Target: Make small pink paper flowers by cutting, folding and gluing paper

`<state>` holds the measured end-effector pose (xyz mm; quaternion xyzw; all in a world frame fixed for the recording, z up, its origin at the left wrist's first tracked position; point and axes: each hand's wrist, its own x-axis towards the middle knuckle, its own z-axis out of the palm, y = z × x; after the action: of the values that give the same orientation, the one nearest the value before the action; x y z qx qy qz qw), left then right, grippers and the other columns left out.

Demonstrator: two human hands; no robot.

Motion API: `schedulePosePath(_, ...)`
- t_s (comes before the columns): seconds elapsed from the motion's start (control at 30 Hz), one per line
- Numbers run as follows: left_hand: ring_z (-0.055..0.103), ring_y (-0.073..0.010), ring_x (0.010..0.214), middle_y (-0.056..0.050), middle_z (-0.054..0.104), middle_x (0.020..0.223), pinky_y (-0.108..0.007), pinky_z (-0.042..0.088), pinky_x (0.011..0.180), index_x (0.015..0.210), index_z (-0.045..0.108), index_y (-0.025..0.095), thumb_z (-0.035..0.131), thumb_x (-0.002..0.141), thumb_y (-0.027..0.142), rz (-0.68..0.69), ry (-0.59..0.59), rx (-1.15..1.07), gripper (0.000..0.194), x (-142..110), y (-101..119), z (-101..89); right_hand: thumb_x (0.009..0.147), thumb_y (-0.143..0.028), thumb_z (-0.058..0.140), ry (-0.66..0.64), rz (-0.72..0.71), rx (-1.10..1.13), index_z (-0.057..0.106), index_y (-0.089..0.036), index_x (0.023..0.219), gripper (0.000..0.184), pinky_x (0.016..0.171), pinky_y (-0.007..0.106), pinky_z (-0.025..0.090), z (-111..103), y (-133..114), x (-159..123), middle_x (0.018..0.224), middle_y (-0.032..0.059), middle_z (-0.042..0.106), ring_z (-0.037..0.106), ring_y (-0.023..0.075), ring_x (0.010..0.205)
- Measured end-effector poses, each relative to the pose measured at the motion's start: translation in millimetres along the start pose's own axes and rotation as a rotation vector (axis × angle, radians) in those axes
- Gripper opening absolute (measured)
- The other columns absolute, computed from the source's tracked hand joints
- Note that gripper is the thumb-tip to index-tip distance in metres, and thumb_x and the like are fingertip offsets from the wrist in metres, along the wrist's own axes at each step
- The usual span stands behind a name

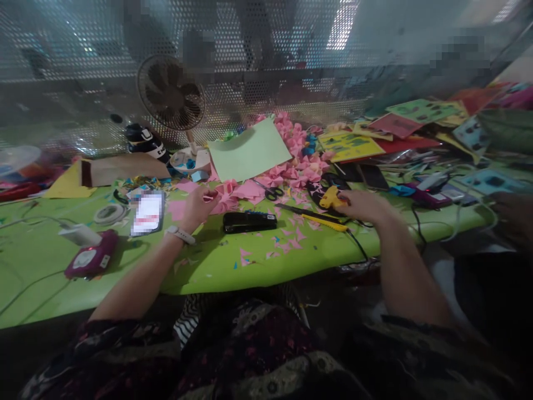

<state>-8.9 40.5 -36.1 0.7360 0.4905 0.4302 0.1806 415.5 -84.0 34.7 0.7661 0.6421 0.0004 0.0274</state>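
Note:
My left hand, with a white watch on the wrist, has its fingers closed at a pink paper piece. Folded pink paper lies just beyond those fingers. On the right, my right hand is closed around a yellow tool that looks like a glue gun; its tip is hard to make out. A black stapler lies between my hands. Right of it is a yellow utility knife with its blade end pointing left. Black scissors rest behind the stapler.
A pale green sheet leans on a heap of pink paper flowers. Behind stand a fan and a black bottle. A lit phone and a purple power strip with cables sit left. Another person's hand is right.

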Motion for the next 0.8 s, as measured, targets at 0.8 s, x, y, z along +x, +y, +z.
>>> schedulePosePath(0.8,0.064,-0.0173,0.071,-0.006,0.069,0.081,-0.028,0.052,0.060,0.079,0.071,0.019,0.068,0.080,0.043,0.100,0.035,-0.067,0.025,-10.8,24.8,-5.4,0.072,-0.033,0.064,0.437,0.292,0.992,0.059,-0.021,0.105,0.035,0.068,0.037,0.053,12.5,-7.9,10.3,0.101,0.0098,0.067,0.064,0.0254,0.085)
